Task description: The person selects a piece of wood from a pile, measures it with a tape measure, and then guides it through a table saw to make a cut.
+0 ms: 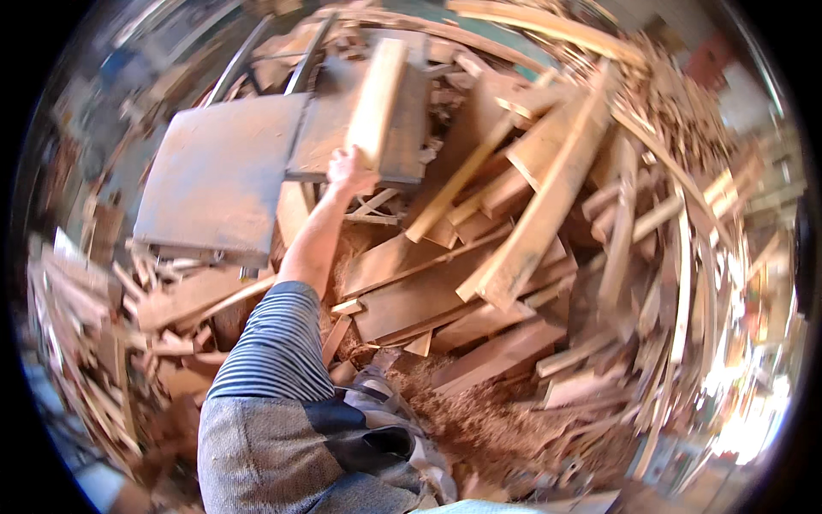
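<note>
We are lifting a short, pale, rectangular wooden board (pixel 377 101) by its lower end over the flat grey table of a dusty woodworking machine (pixel 218 171). To handle it well, we should keep the grip firm near the end, since most of the board's length rises above the hand and will want to tip; steadying it against the table edge would help. The board stands tilted, its upper end leaning away from us, its lower end just above the joint between the two table plates.

Our left hand (pixel 349 171) is closed around the board's lower end, fingers wrapped behind it so only the back of the hand shows; we cannot tell how tightly, as motion blur softens the view. The arm reaches out from a blue-and-white striped sleeve (pixel 274 343). Our right hand is not in view.

To the right lies a large heap of brown timber offcuts and planks (pixel 548 206), with reddish sawdust (pixel 479 420) on the floor below.
</note>
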Demonstrator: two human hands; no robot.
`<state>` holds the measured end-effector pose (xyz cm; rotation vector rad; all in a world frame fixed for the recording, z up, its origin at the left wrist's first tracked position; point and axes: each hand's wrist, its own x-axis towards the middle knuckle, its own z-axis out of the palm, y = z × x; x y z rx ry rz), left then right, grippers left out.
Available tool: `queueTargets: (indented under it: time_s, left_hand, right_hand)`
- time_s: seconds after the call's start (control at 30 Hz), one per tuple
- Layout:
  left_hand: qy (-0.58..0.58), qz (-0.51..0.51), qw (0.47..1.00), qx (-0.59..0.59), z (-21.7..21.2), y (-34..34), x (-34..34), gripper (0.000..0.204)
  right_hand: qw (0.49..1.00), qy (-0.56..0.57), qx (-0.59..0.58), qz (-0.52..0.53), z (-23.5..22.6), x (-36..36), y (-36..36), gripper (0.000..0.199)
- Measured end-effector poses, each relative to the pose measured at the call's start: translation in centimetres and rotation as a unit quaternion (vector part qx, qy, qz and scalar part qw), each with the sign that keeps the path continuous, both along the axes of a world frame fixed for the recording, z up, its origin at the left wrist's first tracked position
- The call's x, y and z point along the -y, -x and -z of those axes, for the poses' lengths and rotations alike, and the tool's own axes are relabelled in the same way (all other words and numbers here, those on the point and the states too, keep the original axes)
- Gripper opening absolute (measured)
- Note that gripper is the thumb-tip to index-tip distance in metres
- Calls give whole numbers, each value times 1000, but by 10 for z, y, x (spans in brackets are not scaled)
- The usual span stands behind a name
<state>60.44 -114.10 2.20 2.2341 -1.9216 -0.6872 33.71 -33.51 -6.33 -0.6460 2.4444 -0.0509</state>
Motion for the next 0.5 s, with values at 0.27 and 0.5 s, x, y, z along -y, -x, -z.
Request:
queueTargets:
  time_s: [0.27, 0.5]
  left_hand:
    - [48, 3, 998, -42, 41, -60, 25, 114]
    - [192, 107, 955, 200, 33, 36, -87, 83]
  right_hand:
    - [974, 94, 21, 207, -20, -55, -38, 45]
    - [958, 57, 51, 277, -12, -97, -117, 38]
